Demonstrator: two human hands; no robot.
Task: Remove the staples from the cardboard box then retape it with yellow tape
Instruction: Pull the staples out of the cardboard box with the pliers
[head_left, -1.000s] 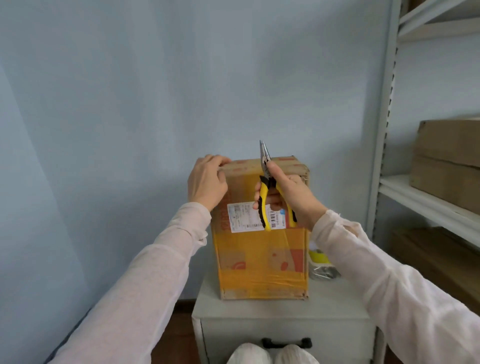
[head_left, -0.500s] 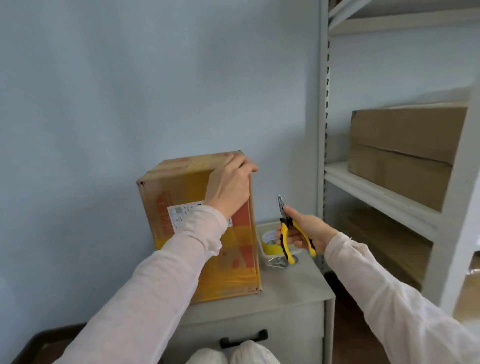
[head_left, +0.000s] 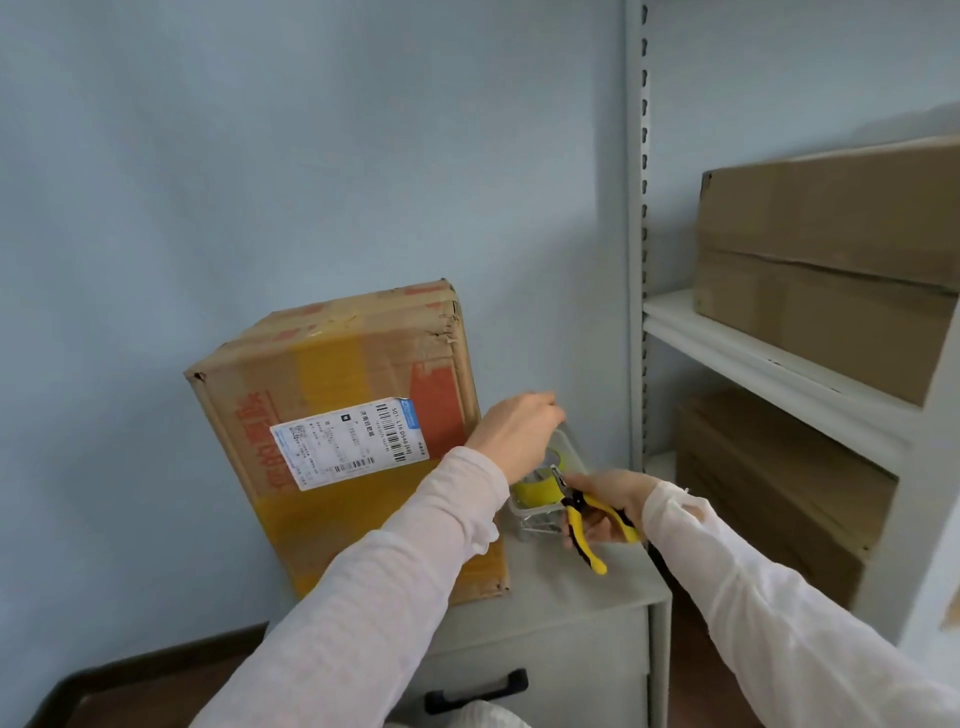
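Observation:
The cardboard box (head_left: 337, 426) stands upright on the grey cabinet (head_left: 587, 587), with yellow tape bands, red print and a white shipping label on its front. Its top right corner is torn. To its right sits a clear plastic container (head_left: 569, 449) holding a roll of yellow tape (head_left: 535, 491). My left hand (head_left: 514, 434) hovers over that container, off the box, fingers loosely extended and gripping nothing that I can see. My right hand (head_left: 610, 506) grips yellow-and-black pliers (head_left: 587, 530), whose jaws point at the tape roll.
A grey metal shelf unit (head_left: 636, 260) stands right of the cabinet. Large brown boxes (head_left: 831, 260) fill its shelves. The cabinet has a drawer with a black handle (head_left: 475, 691). A pale blue wall is close behind the box.
My left hand has left the box's top edge and moved right and down over the container. My right hand has lowered the pliers beside the tape roll. The view has swung right.

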